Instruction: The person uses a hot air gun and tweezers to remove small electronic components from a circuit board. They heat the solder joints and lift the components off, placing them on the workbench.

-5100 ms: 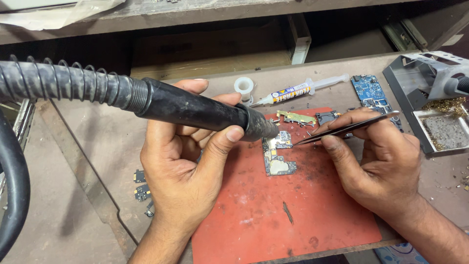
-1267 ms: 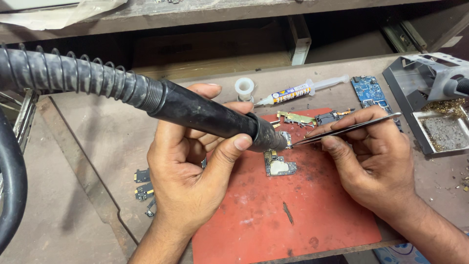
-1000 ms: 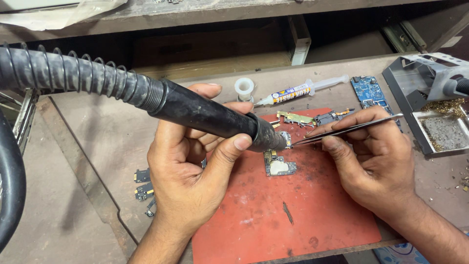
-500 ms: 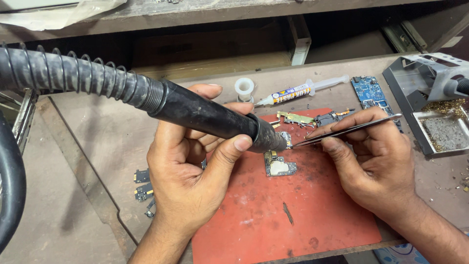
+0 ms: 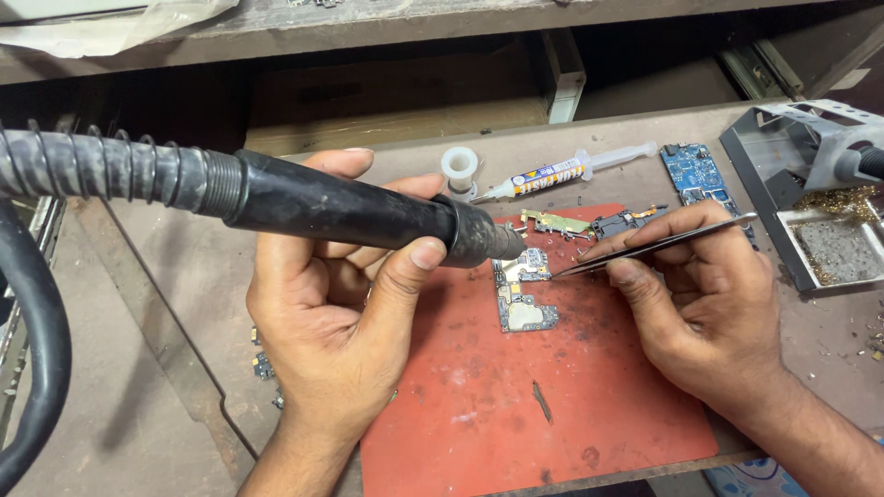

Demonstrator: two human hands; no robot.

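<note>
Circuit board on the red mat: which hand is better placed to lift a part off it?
Right, probably. The right hand holds tweezers whose tips sit at the edge of the circuit board. The left hand is full, gripping the hot-air handpiece, nozzle aimed at the board.

A labelled syringe of paste (image 5: 564,172) lies on the bench just beyond the far edge of the red work mat (image 5: 552,405), its tip pointing left toward a small white spool (image 5: 459,169) and its clear plunger end toward the blue circuit board (image 5: 697,173). The label wraps the barrel: mostly white, with a yellow band, blue and dark printing and a red touch near the tip. No other package, sign or screen shows on the bench.
</note>
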